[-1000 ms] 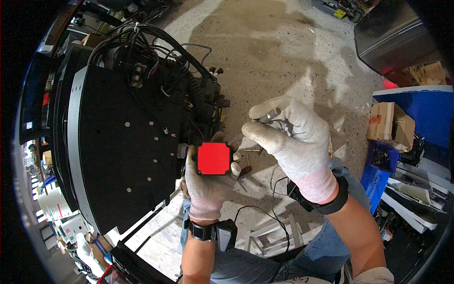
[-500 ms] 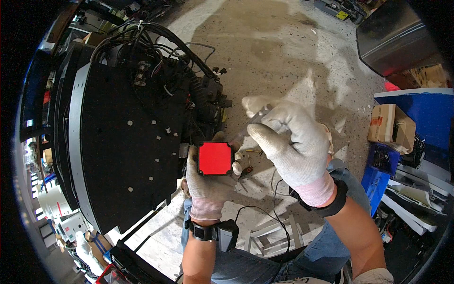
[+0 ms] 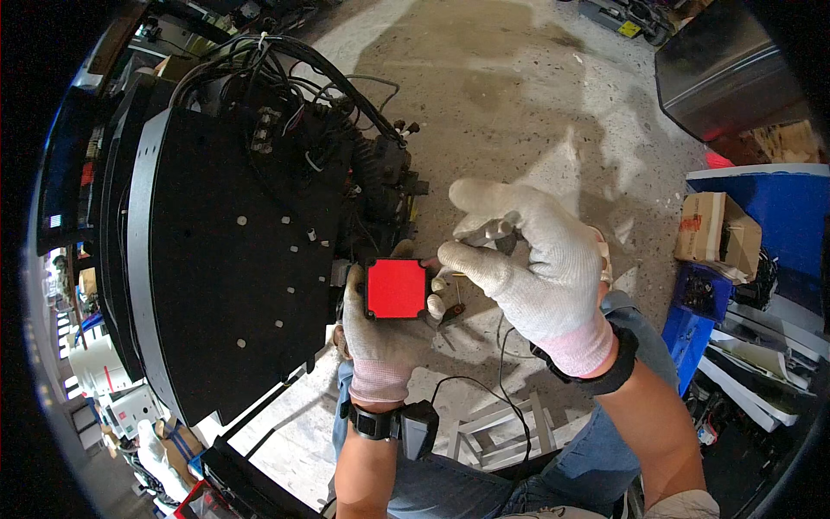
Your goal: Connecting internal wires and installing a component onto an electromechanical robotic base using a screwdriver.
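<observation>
Your left hand [image 3: 380,342], in a pale knit glove, is clamped around a small square module with a flat red face [image 3: 396,289], fingers wrapped behind it and the thumb at its right edge, holding it upright just beside the right rim of the big black panel [image 3: 216,268]. Your right hand [image 3: 532,259], also gloved, is curled shut on a small grey metal tool [image 3: 491,230], its index finger stretched left so the tip comes close to the red module's right corner; whether it touches is not clear. Off to the right, a brown cardboard box [image 3: 713,229] sits against a blue bin [image 3: 778,208], with a grey metal cabinet [image 3: 718,69] above them near the upper rim. At lower left stand white containers [image 3: 104,381] with small red marks. Against half a second ago, your right hand has dropped a little and closed in on the module, while the left has held its place. Both forearms rise from the lower edge, each with a black wrist strap, the left wrist straight, the right bent inward over your blue-trousered knee.
</observation>
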Demonstrator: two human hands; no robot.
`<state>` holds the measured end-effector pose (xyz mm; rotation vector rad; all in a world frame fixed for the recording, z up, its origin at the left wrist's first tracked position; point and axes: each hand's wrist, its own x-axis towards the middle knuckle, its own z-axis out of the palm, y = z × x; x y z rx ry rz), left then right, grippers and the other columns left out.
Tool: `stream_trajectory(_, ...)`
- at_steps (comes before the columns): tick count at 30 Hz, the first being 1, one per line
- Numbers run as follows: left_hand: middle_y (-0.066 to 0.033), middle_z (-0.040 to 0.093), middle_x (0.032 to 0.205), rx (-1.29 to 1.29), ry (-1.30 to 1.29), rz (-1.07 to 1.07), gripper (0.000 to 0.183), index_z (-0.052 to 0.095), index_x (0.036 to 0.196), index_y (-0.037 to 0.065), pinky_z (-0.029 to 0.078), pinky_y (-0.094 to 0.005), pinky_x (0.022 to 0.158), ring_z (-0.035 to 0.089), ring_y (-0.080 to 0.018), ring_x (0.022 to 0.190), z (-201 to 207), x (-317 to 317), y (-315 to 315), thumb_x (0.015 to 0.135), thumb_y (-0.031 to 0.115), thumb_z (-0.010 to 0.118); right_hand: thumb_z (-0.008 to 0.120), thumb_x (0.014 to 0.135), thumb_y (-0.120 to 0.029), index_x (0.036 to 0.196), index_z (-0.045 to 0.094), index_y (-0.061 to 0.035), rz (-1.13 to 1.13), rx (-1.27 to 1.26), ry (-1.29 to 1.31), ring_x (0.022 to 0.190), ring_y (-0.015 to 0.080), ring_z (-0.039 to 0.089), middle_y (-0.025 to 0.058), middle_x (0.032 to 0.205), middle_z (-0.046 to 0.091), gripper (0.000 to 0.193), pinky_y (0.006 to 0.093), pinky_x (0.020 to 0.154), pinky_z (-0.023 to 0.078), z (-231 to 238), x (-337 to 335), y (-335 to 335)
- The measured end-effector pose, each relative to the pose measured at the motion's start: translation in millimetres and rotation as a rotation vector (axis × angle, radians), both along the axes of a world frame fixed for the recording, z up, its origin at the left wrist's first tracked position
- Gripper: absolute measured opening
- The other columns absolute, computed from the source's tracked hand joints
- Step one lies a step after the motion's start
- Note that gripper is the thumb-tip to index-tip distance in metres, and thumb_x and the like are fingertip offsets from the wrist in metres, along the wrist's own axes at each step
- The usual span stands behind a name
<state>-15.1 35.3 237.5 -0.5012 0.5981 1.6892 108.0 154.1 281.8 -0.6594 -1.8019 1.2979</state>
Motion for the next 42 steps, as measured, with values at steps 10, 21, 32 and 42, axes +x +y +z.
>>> stream_trajectory(10, -0.0168, 0.052, 0.104, -0.041, 0.008, 0.012, 0.056, 0.042, 0.120, 0.005, 0.049, -0.0363, 0.067, 0.052, -0.0312, 0.085, -1.2, 1.5, 2.3, 0.084, 0.048, 0.042, 0.058, 0.077, -0.001, 0.106, 0.053, -0.0050, -0.015, -0.175, 0.197, 0.059, 0.0138, 0.060, 0.0069, 0.082, 0.062, 0.030, 0.0227, 0.056, 0.049, -7.9, -8.2, -7.8)
stream_trajectory(21, -0.0175, 0.052, 0.104, -0.018, 0.021, 0.001, 0.057, 0.041, 0.120, 0.005, 0.049, -0.0358, 0.067, 0.052, -0.0307, 0.084, -0.7, 1.2, 2.8, 0.083, 0.048, 0.042, 0.069, 0.068, -0.008, 0.088, 0.058, -0.0047, -0.076, 0.121, -0.016, 0.069, 0.0161, 0.057, 0.0070, 0.086, 0.059, 0.023, 0.0251, 0.058, 0.047, 0.1, -0.8, 1.6)
stream_trajectory(32, -0.0121, 0.054, 0.102, -0.055, 0.054, -0.020, 0.054, 0.045, 0.118, 0.006, 0.048, -0.0357, 0.067, 0.053, -0.0257, 0.086, -5.7, -5.2, -2.6, 0.083, 0.048, 0.041, 0.060, 0.075, -0.002, 0.107, 0.053, -0.0036, -0.064, -0.109, 0.125, 0.063, 0.0147, 0.060, 0.0095, 0.087, 0.062, 0.033, 0.0248, 0.057, 0.049, -5.2, -9.4, -8.4)
stream_trajectory(42, -0.0142, 0.052, 0.104, 0.023, 0.019, -0.014, 0.056, 0.042, 0.120, 0.005, 0.048, -0.0369, 0.068, 0.053, -0.0283, 0.087, -2.7, -3.2, -1.1, 0.084, 0.048, 0.040, 0.069, 0.068, -0.001, 0.100, 0.058, -0.0020, -0.077, 0.094, 0.015, 0.072, 0.0089, 0.056, 0.0070, 0.095, 0.059, 0.034, 0.0210, 0.061, 0.045, -4.2, -4.3, -1.2)
